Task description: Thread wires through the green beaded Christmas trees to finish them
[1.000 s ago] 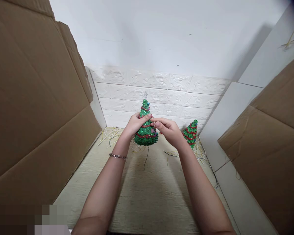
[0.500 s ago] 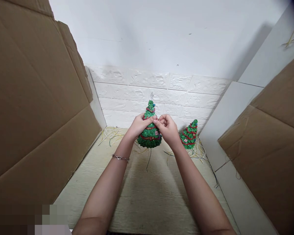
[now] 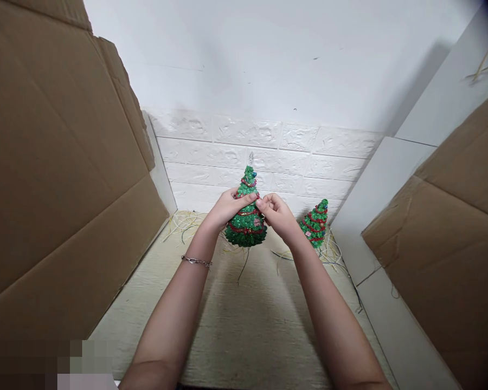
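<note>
Both hands meet at a green glittery tree (image 3: 245,221) in the middle of the view: the left hand (image 3: 225,210) wraps its nine o'clock side, thumb laid across the front, holding it upright, while the right hand (image 3: 278,215) touches its edge near two o'clock with curled fingers; I cannot tell whether thumb and fingertip pinch anything. Red garland rings that tree, a clear tip (image 3: 251,158) tops it at twelve, and a thin dark wire (image 3: 244,264) hangs at six. On the left wrist sits a chain bracelet (image 3: 196,261). At three o'clock, beyond the right hand, stands a second tree (image 3: 315,225) beside tangled wires (image 3: 332,250). More loose strands (image 3: 183,221) lie at nine on the pale tabletop (image 3: 252,330). Brown cardboard (image 3: 65,162) rises farther out at nine; white brick-patterned wall (image 3: 248,131) fills twelve.
</note>
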Available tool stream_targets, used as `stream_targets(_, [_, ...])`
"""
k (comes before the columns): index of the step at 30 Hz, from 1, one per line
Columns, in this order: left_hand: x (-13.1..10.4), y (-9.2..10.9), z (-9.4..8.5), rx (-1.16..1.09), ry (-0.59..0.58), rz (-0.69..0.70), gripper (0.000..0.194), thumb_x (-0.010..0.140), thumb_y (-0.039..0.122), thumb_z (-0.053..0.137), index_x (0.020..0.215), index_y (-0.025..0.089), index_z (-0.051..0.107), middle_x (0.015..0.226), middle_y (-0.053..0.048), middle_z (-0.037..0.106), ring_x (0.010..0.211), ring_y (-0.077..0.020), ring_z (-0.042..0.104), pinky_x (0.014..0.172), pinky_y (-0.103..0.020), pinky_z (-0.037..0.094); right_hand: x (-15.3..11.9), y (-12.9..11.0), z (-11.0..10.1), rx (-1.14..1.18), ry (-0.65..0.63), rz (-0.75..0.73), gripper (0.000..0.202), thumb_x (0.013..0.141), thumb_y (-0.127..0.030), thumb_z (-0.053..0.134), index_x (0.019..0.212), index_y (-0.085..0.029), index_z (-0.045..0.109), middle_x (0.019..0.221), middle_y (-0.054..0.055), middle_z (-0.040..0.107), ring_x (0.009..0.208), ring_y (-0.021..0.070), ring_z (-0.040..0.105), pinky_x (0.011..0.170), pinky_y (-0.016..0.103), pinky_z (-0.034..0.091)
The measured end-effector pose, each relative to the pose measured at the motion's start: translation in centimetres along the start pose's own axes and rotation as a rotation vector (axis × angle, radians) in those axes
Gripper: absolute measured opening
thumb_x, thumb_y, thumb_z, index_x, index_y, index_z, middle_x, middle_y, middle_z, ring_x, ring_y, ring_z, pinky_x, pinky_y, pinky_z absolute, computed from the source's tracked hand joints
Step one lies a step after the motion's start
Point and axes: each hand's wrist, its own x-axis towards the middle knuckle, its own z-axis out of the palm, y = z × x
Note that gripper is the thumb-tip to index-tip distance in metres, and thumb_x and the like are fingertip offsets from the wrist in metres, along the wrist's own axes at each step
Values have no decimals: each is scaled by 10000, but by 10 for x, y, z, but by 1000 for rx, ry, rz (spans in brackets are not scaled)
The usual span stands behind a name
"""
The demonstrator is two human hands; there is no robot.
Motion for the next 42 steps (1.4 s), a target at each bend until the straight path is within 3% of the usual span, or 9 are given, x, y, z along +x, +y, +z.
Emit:
stream_targets(7, [0,0,1,-49,-15,-13,414,532,439,771,718,117,587,681,-21,590,592,-109,528,577,-250,414,-2,0,6,-144,121,-1,327,677,-472,623,706,-217,420,509,-88,392,471,88,378,472,220,297])
stream_targets(12, [-1,1,-1,-62,-31,-26,420,575,445,752,772,106,600,721,-40,622,625,-128,566,600,-259,445,-1,1,-2,-144,45,26,361,674,-504,624,740,-220,412,536,-87,381,502,93,386,499,224,314])
stream_targets(15, [-3,4,-5,-104,-67,-7,433,628,485,708,814,108,603,760,-57,645,648,-142,590,611,-268,466,-1,0,-11,-150,19,60,419,629,-506,677,815,-221,432,681,-48,483,606,106,461,575,251,392])
stream_targets(19, [-5,8,-9,-161,-87,34,410,679,507,656,805,120,606,750,-54,653,644,-143,602,619,-267,482,-6,-4,-15,-32,-247,150,562,630,-406,711,1089,-234,434,1113,55,553,990,180,542,868,352,452])
stream_targets(21, [-5,9,-10,-174,-81,50,413,677,511,651,803,120,604,753,-58,657,649,-150,609,635,-275,490,-9,-7,-13,101,-398,176,604,660,-358,691,1174,-242,396,1191,63,544,1078,193,532,954,383,426])
stream_targets(23, [-6,10,-10,-176,-89,58,416,671,511,650,809,121,600,759,-59,658,659,-155,614,650,-284,496,-10,-10,-9,167,-434,195,595,664,-328,690,1173,-234,396,1185,65,561,1090,202,541,986,403,415])
stream_targets(32, [-8,8,-19,-231,-100,36,521,569,491,716,926,139,574,832,-54,642,712,-162,607,672,-296,493,-17,-18,5,45,-283,189,644,565,-308,767,1067,-210,375,1042,66,607,976,216,601,849,393,508])
stream_targets(38, [-6,10,-25,-167,-79,140,408,667,366,680,1005,164,572,936,-62,648,813,-164,607,736,-285,481,-15,-10,10,-202,-59,159,698,521,-379,780,1071,-227,379,1017,75,608,944,236,598,773,395,517])
stream_targets(42, [-7,10,-20,-131,-51,106,411,652,407,693,955,161,562,847,-48,636,751,-155,592,719,-301,485,-13,-9,11,-125,-112,197,683,520,-381,780,1050,-221,381,995,66,620,922,223,609,769,381,517])
